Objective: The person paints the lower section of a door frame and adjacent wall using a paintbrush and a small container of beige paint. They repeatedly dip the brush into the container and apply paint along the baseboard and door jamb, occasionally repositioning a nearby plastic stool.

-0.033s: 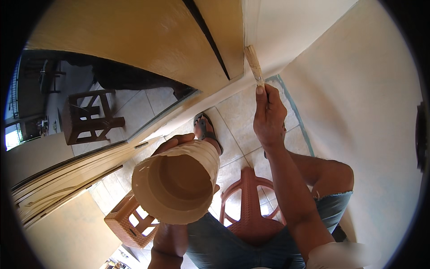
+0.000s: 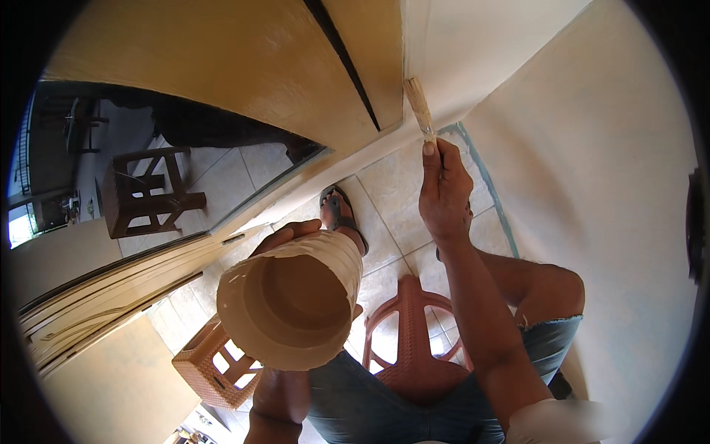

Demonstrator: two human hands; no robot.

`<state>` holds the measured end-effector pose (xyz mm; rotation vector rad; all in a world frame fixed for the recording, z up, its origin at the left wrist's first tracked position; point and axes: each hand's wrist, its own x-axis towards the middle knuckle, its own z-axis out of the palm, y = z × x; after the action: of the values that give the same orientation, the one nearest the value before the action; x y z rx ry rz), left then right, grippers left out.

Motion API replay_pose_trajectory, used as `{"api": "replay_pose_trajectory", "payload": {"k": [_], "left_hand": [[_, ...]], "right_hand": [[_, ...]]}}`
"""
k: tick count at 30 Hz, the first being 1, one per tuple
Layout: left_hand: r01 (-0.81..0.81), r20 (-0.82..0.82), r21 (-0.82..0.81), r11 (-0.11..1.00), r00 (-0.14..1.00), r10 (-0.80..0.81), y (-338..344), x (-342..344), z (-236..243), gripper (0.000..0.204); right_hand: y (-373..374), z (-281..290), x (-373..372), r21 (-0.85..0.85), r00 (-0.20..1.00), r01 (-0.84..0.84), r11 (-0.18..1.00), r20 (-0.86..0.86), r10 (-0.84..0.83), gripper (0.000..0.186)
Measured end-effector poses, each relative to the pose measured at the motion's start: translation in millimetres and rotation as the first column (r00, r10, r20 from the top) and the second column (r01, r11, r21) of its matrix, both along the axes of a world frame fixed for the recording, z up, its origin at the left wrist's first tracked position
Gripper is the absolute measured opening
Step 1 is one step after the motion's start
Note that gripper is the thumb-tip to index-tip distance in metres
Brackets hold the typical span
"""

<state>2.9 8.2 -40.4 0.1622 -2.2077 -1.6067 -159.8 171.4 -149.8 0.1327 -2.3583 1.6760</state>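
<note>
My left hand (image 2: 288, 235) is wrapped round a ribbed, cream-coloured tub (image 2: 346, 263) with a rough-cut rim. The tub is tilted so its mouth faces up at me, and pale tan paint shows inside. In my right hand (image 2: 447, 191) is a paintbrush (image 2: 419, 103), gripped by its lower end with the thumb on top. The bristles point away from me and sit at the white wall strip (image 2: 444, 66), close beside the edge of a tan panel (image 2: 222, 52). Whether the tips touch the wall, I cannot tell.
I sit on a reddish-brown plastic chair (image 2: 410, 355). A brown woven-pattern stool (image 2: 211, 362) stands at lower left. The pale wall (image 2: 592, 140) rises close on my right. A dark glossy panel (image 2: 222, 118) at left shows a stool and tiles. My sandalled foot (image 2: 342, 211) rests on floor tiles.
The brush has shifted very slightly toward me. The tub and my left hand look the same.
</note>
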Motion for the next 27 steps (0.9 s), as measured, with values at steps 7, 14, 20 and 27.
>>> {"api": "replay_pose_trajectory", "payload": {"k": [7,14,20,27], "left_hand": [[0.038,-0.045,-0.012,0.999,0.998,-0.038,-3,-2,-7,0.112],[0.012,-0.025,0.012,1.000,1.000,-0.012,1,-1,-5,0.112],[0.081,-0.033,-0.042,0.996,0.996,-0.082,-2,-5,-3,0.113],[0.120,-0.056,0.015,0.993,0.991,-0.119,-3,-7,-4,0.113]], "right_hand": [[7,-36,-1,0.049,1.000,0.004,0.999,0.027,-0.005,0.023],[5,-62,2,0.087,0.998,0.001,0.996,0.059,-0.006,0.021],[7,-79,1,0.140,0.999,0.011,0.990,0.028,-0.015,0.023],[8,-94,2,0.187,0.996,0.004,0.982,0.089,-0.021,0.025]]}}
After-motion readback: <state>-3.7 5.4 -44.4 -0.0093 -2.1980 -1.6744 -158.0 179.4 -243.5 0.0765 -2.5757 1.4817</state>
